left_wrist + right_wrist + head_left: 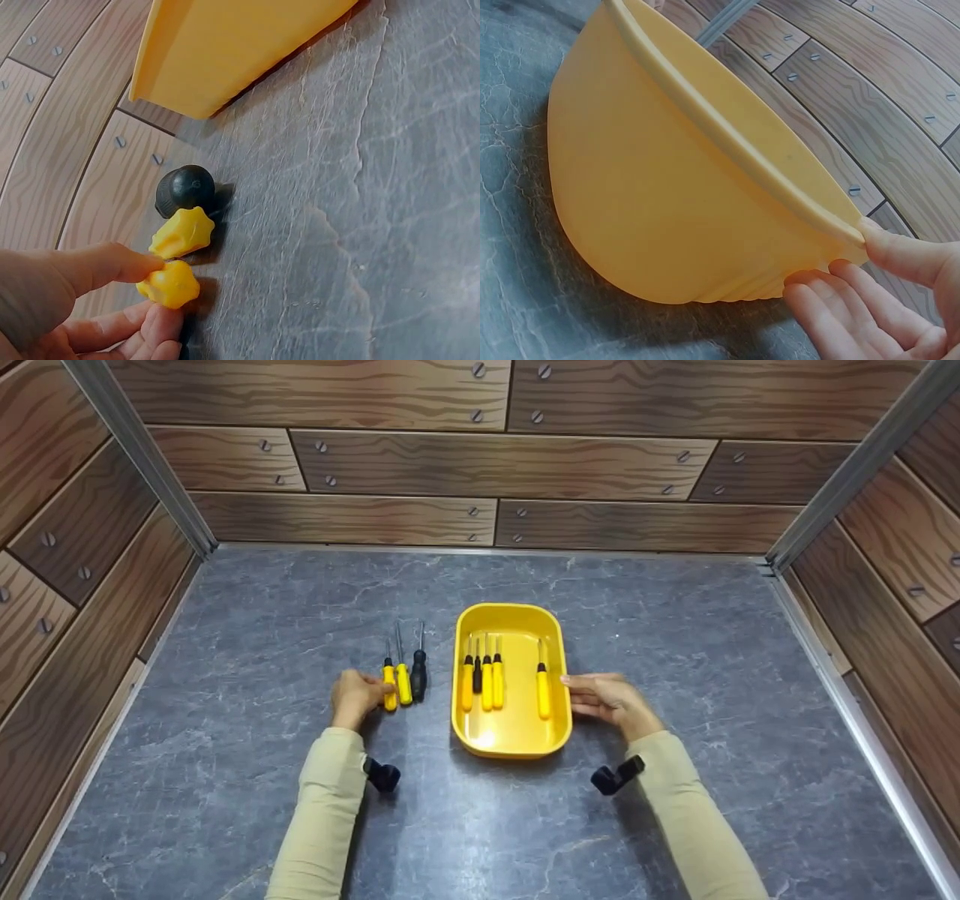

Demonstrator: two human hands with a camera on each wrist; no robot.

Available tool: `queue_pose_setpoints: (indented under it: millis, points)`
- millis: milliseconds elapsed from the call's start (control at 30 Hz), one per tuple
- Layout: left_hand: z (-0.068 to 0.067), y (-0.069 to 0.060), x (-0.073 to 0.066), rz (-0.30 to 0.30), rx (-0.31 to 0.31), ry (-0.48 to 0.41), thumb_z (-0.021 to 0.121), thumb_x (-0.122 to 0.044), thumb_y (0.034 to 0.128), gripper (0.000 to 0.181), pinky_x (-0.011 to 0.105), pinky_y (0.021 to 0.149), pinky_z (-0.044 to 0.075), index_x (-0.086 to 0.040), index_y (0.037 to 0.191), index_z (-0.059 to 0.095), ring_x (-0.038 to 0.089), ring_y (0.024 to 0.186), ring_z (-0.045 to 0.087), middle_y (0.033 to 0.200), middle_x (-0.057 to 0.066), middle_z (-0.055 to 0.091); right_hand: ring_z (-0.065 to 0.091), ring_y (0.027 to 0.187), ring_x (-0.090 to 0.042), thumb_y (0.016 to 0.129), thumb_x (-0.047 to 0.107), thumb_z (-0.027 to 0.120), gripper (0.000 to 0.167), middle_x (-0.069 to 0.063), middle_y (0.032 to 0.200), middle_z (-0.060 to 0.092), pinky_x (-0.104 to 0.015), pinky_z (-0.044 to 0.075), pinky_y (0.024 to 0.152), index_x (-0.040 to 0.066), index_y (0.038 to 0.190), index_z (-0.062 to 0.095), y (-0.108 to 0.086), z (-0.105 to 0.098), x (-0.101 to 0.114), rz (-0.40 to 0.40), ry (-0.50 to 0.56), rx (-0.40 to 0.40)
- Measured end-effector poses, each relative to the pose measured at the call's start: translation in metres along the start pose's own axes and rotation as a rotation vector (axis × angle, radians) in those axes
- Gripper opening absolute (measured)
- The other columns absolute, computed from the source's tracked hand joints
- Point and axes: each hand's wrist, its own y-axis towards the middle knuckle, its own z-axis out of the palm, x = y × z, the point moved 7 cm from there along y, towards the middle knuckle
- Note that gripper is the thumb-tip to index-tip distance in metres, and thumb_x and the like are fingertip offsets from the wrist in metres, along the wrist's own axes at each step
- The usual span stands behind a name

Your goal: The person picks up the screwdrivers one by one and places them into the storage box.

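No words, labels, brands, numbers or signs can be read in any view.

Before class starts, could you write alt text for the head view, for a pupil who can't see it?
A left hand pinches a yellow screwdriver beside two others, while the right hand holds a yellow tray by its right side. Five screwdrivers lie inside it, on a grey surface.
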Motion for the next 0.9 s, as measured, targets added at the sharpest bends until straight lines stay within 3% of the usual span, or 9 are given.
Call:
queue_pose_setpoints:
  millis: [200, 400, 700, 900]
  points:
    - [-0.001, 0.000, 0.003, -0.017, 0.007, -0.024, 0.072, -0.027, 0.0832, 0.033, 0.034, 0.085, 0.055, -0.001, 0.102, 0.073, 0.029, 0.097, 0.064, 0.111, 0.018, 0.072, 0.072, 0.068, -0.011, 0.084, 0.012, 0.075, 0.008, 0.001, 0.070, 0.075, -0.024, 0.065, 0.068, 0.012, 0.077, 0.072, 0.001, 0.000, -0.001, 0.006, 0.001, -0.002]
    - [-0.004, 0.000, 0.002, 0.002, -0.007, -0.051, 0.074, -0.024, 0.0825, 0.029, 0.025, 0.073, 0.053, 0.000, 0.098, 0.074, 0.026, 0.089, 0.065, 0.103, 0.018, 0.073, 0.072, 0.069, -0.011, 0.081, 0.014, 0.078, 0.007, 0.001, 0.071, 0.074, -0.024, 0.065, 0.069, 0.011, 0.078, 0.073, 0.000, -0.001, 0.000, 0.002, -0.003, -0.006]
    - [-0.008, 0.000, 0.002, -0.013, 0.018, -0.170, 0.075, -0.016, 0.0816, 0.026, 0.011, 0.053, 0.051, 0.003, 0.100, 0.073, 0.003, 0.055, 0.059, 0.083, 0.010, 0.076, 0.072, 0.069, -0.012, 0.081, 0.012, 0.077, 0.006, 0.000, 0.071, 0.074, -0.025, 0.065, 0.070, 0.012, 0.077, 0.073, 0.002, -0.001, -0.001, 0.004, 0.002, -0.002]
    - [-0.013, -0.002, -0.002, 0.032, -0.022, -0.127, 0.074, -0.017, 0.0804, 0.025, 0.011, 0.055, 0.045, 0.002, 0.096, 0.075, 0.005, 0.056, 0.058, 0.079, 0.010, 0.076, 0.072, 0.070, -0.011, 0.083, 0.013, 0.075, 0.004, 0.000, 0.072, 0.074, -0.024, 0.065, 0.070, 0.010, 0.084, 0.073, 0.001, -0.001, -0.001, 0.009, -0.004, -0.007]
